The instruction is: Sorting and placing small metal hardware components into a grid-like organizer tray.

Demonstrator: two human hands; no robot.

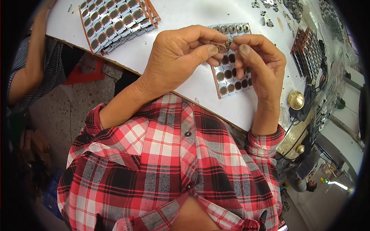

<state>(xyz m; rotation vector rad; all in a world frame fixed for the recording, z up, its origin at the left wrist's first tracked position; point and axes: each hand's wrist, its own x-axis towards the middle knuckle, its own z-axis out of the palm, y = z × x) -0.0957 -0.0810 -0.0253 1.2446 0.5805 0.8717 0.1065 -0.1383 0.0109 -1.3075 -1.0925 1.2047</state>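
Note:
My left hand (175, 57) is closed in a pinch. A small dark metal part (222, 48) shows between its thumb and forefinger, too small to name its kind. My right hand (264, 57) meets it from the other side, fingers curled and the tips at the same part. Both hands are raised over a panel of small circuit boards (233, 85), pale with rows of round dark spots and a brown edge. Silvery round pieces sit on the panel's far row. My fingers hide much of its middle.
A stack of similar panels (111, 21) lies at the far left of the white table (185, 15). More panels (307, 52) are stacked at right, near a brass-coloured dome (296, 100) and cables. Loose metal bits (266, 19) lie at the back. Another person's arm (34, 57) is at left.

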